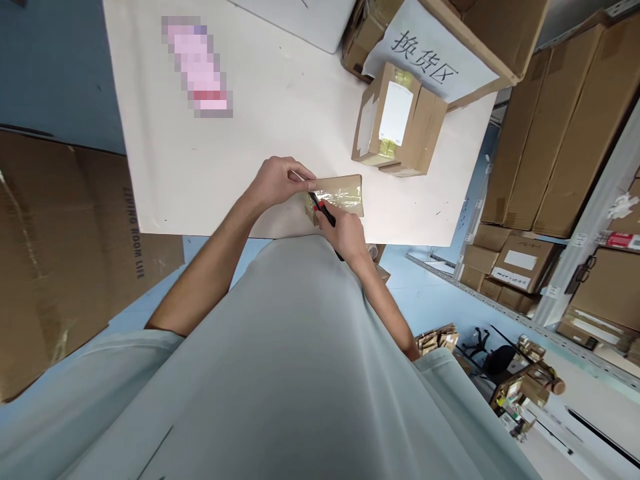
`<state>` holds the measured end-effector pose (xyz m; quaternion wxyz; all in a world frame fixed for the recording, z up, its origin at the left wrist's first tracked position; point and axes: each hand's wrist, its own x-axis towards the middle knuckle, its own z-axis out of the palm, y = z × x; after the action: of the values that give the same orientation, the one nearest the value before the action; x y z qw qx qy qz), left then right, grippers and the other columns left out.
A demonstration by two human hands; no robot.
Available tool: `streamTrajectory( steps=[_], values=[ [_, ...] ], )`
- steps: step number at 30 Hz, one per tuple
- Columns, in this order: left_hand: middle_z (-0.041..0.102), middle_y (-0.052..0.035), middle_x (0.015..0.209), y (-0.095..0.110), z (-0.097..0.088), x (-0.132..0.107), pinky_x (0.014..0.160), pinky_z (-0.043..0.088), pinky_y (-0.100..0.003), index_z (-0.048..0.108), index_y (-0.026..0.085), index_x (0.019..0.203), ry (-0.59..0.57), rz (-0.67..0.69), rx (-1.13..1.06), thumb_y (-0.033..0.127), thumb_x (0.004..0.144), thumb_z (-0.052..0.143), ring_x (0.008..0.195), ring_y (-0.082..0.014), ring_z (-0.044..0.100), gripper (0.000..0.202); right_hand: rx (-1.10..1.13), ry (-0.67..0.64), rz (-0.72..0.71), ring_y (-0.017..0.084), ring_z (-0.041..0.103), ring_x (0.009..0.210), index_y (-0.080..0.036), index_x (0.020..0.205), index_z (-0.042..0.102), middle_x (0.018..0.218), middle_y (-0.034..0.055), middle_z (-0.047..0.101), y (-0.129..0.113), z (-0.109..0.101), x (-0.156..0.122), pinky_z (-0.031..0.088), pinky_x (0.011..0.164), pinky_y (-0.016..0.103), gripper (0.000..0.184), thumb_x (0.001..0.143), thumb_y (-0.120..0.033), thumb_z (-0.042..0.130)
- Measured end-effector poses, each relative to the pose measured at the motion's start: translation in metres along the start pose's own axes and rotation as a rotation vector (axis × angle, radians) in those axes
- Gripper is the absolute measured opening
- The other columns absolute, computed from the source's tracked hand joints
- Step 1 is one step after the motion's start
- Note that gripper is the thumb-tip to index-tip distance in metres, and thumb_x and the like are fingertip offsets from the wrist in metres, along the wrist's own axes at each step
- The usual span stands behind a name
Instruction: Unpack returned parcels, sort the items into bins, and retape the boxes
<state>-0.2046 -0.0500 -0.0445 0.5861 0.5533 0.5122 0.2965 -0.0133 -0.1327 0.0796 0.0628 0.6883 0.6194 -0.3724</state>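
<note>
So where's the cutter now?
Head view, centre: the cutter is in the right hand, tip by the left hand, at the taped box.

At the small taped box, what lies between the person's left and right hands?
A black-and-red tool, seemingly a cutter, held in the right hand, its front end close to the left hand; the head view shows it.
</note>
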Motion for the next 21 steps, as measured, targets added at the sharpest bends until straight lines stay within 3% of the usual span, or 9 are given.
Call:
streamTrajectory(
  steps=[4,8,12,18,21],
  values=[
    [0.084,-0.0069,0.1,0.001,0.001,0.0,0.092,0.067,-0.046,0.091,0.023,0.099,-0.003,0.002,-0.004,0.065,0.08,0.102,0.091,-0.0278,0.079,0.047,-0.044,0.003,0.026,0.036,0.079,0.125,-0.023,0.161,0.069,0.134,0.0135,0.086,-0.009,-0.003,-0.001,0.059,0.105,0.043,0.047,0.121,-0.039,0.052],
    [0.084,-0.0065,0.101,-0.001,0.005,-0.001,0.089,0.068,-0.043,0.09,0.023,0.097,0.028,0.009,0.006,0.067,0.08,0.1,0.089,-0.0262,0.08,0.048,-0.094,-0.019,0.045,0.037,0.079,0.119,-0.022,0.149,0.076,0.123,0.0138,0.087,-0.02,-0.007,0.001,0.06,0.101,0.044,0.042,0.12,-0.038,0.05],
    [0.084,-0.0065,0.103,-0.002,0.011,-0.006,0.094,0.068,-0.046,0.09,0.025,0.096,0.064,-0.014,-0.013,0.052,0.081,0.103,0.092,-0.0273,0.079,0.033,-0.16,-0.07,0.072,0.037,0.079,0.117,-0.021,0.134,0.081,0.119,0.0156,0.086,-0.031,-0.013,0.003,0.059,0.098,0.043,0.036,0.119,-0.035,0.052],
    [0.082,-0.0052,0.1,-0.006,0.02,-0.014,0.105,0.067,-0.055,0.09,0.023,0.096,0.112,-0.036,-0.053,0.034,0.085,0.097,0.097,-0.029,0.079,0.017,-0.237,-0.162,0.11,0.038,0.078,0.123,-0.018,0.138,0.079,0.128,0.0184,0.084,-0.036,-0.018,-0.004,0.059,0.098,0.043,0.036,0.12,-0.033,0.052],
    [0.082,-0.0052,0.099,-0.006,0.021,-0.015,0.103,0.068,-0.052,0.09,0.023,0.094,0.127,-0.036,-0.048,0.034,0.084,0.097,0.096,-0.0283,0.079,0.017,-0.268,-0.196,0.118,0.038,0.078,0.123,-0.018,0.14,0.078,0.129,0.0189,0.084,-0.033,-0.015,-0.01,0.06,0.098,0.045,0.038,0.121,-0.034,0.05]
  ],
)
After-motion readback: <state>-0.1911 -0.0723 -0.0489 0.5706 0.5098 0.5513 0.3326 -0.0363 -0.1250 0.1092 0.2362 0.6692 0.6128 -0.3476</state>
